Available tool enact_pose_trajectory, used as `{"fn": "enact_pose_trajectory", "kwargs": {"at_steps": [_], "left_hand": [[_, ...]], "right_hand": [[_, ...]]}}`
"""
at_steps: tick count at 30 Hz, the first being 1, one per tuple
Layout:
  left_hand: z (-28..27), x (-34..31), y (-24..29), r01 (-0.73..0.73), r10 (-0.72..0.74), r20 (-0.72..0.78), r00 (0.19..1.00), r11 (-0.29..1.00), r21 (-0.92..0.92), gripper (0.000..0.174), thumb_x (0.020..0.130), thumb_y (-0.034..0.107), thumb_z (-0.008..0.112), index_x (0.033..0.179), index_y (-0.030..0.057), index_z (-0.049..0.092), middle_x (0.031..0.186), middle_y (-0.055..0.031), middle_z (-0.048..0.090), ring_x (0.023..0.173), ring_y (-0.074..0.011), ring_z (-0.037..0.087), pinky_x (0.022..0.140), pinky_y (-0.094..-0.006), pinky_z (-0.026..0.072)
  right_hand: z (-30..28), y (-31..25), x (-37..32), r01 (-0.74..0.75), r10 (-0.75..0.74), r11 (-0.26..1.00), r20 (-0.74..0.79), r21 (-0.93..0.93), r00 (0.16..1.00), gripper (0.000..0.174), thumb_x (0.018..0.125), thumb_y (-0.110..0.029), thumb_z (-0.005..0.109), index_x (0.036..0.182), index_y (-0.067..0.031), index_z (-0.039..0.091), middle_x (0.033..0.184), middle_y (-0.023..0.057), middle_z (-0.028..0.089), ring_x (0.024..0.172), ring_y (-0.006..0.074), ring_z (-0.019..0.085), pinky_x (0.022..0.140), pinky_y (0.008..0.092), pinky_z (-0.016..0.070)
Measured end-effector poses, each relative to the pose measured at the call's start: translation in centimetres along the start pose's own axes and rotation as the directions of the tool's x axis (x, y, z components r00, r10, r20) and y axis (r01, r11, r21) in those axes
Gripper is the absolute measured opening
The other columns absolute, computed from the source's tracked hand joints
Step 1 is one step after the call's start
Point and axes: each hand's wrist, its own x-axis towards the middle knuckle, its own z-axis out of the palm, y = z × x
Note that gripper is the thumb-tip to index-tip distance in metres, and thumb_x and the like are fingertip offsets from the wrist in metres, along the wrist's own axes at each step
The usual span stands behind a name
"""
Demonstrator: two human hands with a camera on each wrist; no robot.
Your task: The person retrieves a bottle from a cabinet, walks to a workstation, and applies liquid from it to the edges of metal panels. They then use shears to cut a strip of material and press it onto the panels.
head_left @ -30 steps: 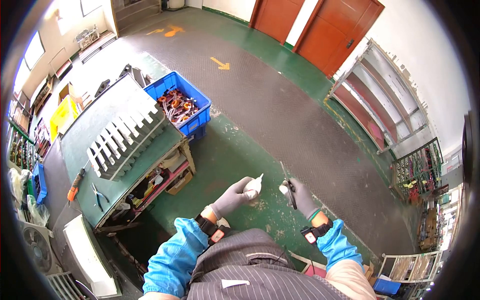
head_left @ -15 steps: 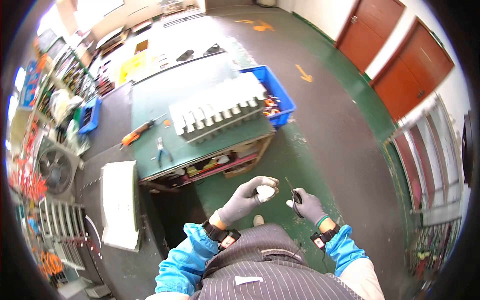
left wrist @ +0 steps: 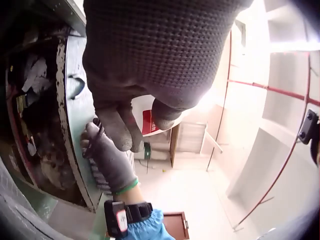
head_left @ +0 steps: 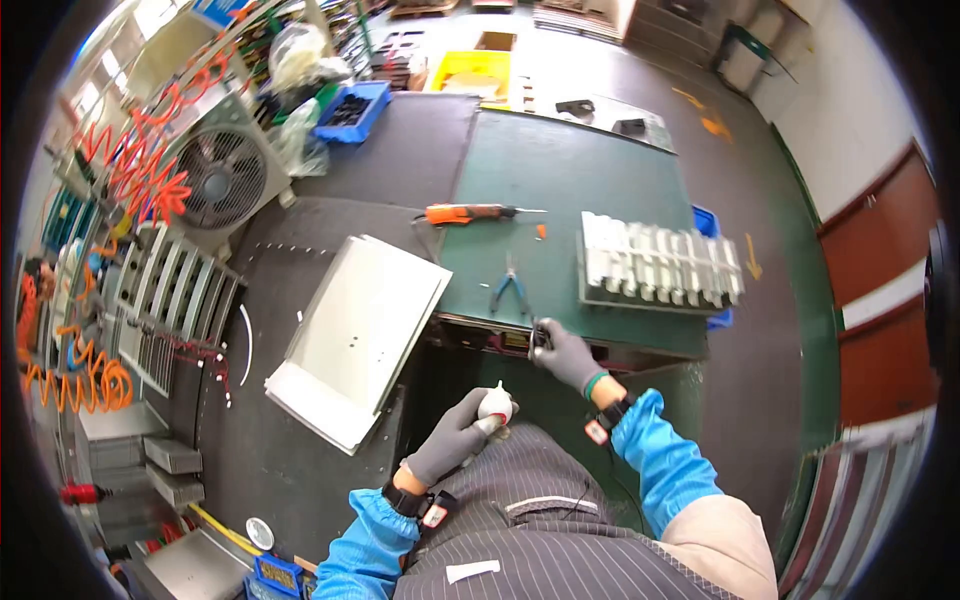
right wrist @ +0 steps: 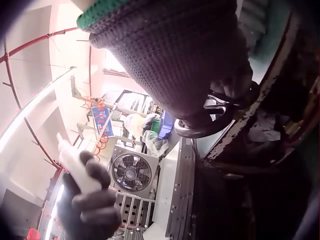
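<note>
Turned over the last second from the open floor to face the green tabletop [head_left: 570, 170]; right hand [head_left: 565, 355] brought from mid-air in front of the body up to the tabletop's near edge, left hand [head_left: 452, 440] drawn in close to the striped garment [head_left: 520, 540]. Left fingers curled tight round a white squeeze bottle [head_left: 495, 403], nozzle pointing up and away from the body, held just short of the near edge and well clear of the tabletop itself. Right fingers clamped on a dark loop-handled tool [right wrist: 200, 131], pressed against the lip of the near edge about midway along it; working end of the tool hidden under the glove. Grey gloves and blue sleeves on both arms, a band on each wrist. Lying on the tabletop: blue-handled pliers [head_left: 508, 290] close to the near edge just beyond the right hand, an orange-handled tool [head_left: 465, 213] along the left edge, a white slotted rack [head_left: 655, 265] toward the right edge. Off the left edge, on a darker bench, a grey sheet-metal panel [head_left: 360, 335]; farther left, a floor fan [head_left: 222, 180]. Past the right edge, part of a blue crate [head_left: 705, 222] showing behind the rack.
</note>
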Motion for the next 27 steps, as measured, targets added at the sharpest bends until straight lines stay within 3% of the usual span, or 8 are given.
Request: {"fn": "enact_pose_trajectory", "kwargs": {"at_steps": [4, 6, 8, 10, 12, 17, 20, 27], "left_hand": [[-6.0, -0.5, 0.9, -0.03, 0.052, -0.175, 0.983, 0.991, 0.127, 0.032, 0.098, 0.016, 0.064, 0.127, 0.0031, 0.058, 0.101, -0.0015, 0.06, 0.082, -0.009, 0.057, 0.077, -0.0256, 0.0489], [-8.3, -0.6, 2.5, -0.146, 0.262, -0.245, 0.933, 0.901, 0.408, 0.034, 0.096, 0.015, 0.064, 0.127, 0.0027, 0.058, 0.098, -0.0017, 0.059, 0.081, -0.0086, 0.056, 0.076, -0.0251, 0.0483], [-10.1, -0.1, 2.1, -0.129, 0.127, -0.411, 0.902, 0.991, 0.025, 0.033, 0.095, 0.011, 0.063, 0.127, 0.0002, 0.059, 0.099, -0.0021, 0.061, 0.082, -0.0115, 0.059, 0.08, -0.0258, 0.0495], [-11.2, 1.2, 2.7, -0.19, 0.109, -0.51, 0.853, 0.976, -0.108, 0.039, 0.095, 0.005, 0.062, 0.133, -0.001, 0.057, 0.108, -0.0033, 0.061, 0.092, -0.0134, 0.062, 0.087, -0.0283, 0.0516], [-11.6, 3.5, 3.5, -0.242, 0.157, -0.612, 0.775, 0.969, -0.058, 0.042, 0.095, 0.003, 0.062, 0.136, 0.0001, 0.057, 0.112, -0.004, 0.06, 0.098, -0.0139, 0.062, 0.09, -0.0293, 0.0513], [-14.1, 6.7, 4.9, -0.276, 0.394, -0.675, 0.624, 0.919, 0.281, 0.048, 0.094, 0.003, 0.065, 0.142, 0.0043, 0.058, 0.121, -0.0088, 0.057, 0.115, -0.0197, 0.058, 0.1, -0.0311, 0.0477], [-16.1, 7.2, 5.0, -0.111, 0.407, -0.631, 0.661, 0.884, 0.454, 0.054, 0.093, 0.007, 0.067, 0.146, 0.0061, 0.054, 0.123, -0.0092, 0.057, 0.114, -0.0209, 0.059, 0.099, -0.0314, 0.0487], [-21.5, 6.6, 3.4, -0.078, 0.162, -0.636, 0.754, 0.984, 0.159, 0.05, 0.096, 0.009, 0.063, 0.145, 0.0041, 0.052, 0.114, -0.0081, 0.06, 0.092, -0.0122, 0.061, 0.083, -0.028, 0.0544]], "right_hand": [[0.3, 0.4, 11.6, -0.152, 0.115, 0.962, -0.166, -0.228, 0.979, 0.058, 0.087, -0.027, 0.072, 0.138, -0.0126, 0.05, 0.113, 0.0259, 0.068, 0.104, 0.045, 0.066, 0.089, 0.0531, 0.0538], [1.2, -0.2, 13.6, 0.09, -0.134, 0.946, -0.123, -0.311, 0.983, 0.057, 0.088, -0.022, 0.072, 0.139, -0.0116, 0.05, 0.117, 0.0224, 0.066, 0.108, 0.0385, 0.066, 0.092, 0.0476, 0.0541], [2.0, -4.6, 13.8, 0.258, -0.296, 0.953, 0.317, 0.157, 0.901, 0.058, 0.09, -0.017, 0.071, 0.143, -0.0087, 0.049, 0.119, 0.0169, 0.065, 0.11, 0.0277, 0.065, 0.095, 0.0388, 0.0531], [2.0, -13.1, 12.8, -0.104, -0.309, 0.877, 0.716, 0.47, 0.626, 0.056, 0.093, -0.011, 0.068, 0.144, -0.0035, 0.048, 0.124, 0.0112, 0.064, 0.112, 0.0189, 0.063, 0.098, 0.0333, 0.0506], [3.9, -16.5, 13.2, -0.304, -0.418, 0.74, 0.764, 0.6, 0.492, 0.053, 0.096, -0.012, 0.067, 0.144, 0.0004, 0.048, 0.128, 0.0095, 0.063, 0.111, 0.0164, 0.062, 0.1, 0.0321, 0.0492], [7.0, -17.6, 16.2, -0.405, -0.363, 0.622, 0.705, 0.67, 0.609, 0.045, 0.1, -0.019, 0.065, 0.139, 0.0007, 0.051, 0.123, 0.0068, 0.062, 0.111, 0.0138, 0.06, 0.1, 0.0302, 0.0479], [7.3, -17.3, 17.9, -0.331, -0.346, 0.661, 0.664, 0.674, 0.663, 0.044, 0.1, -0.02, 0.066, 0.135, 0.0008, 0.053, 0.122, 0.0069, 0.062, 0.11, 0.0138, 0.059, 0.1, 0.0313, 0.0478], [5.0, -13.4, 25.7, -0.193, -0.167, 0.804, 0.525, 0.563, 0.834, 0.038, 0.098, -0.014, 0.057, 0.133, -0.0002, 0.051, 0.124, 0.0092, 0.058, 0.114, 0.0179, 0.06, 0.096, 0.0351, 0.0558]]}}
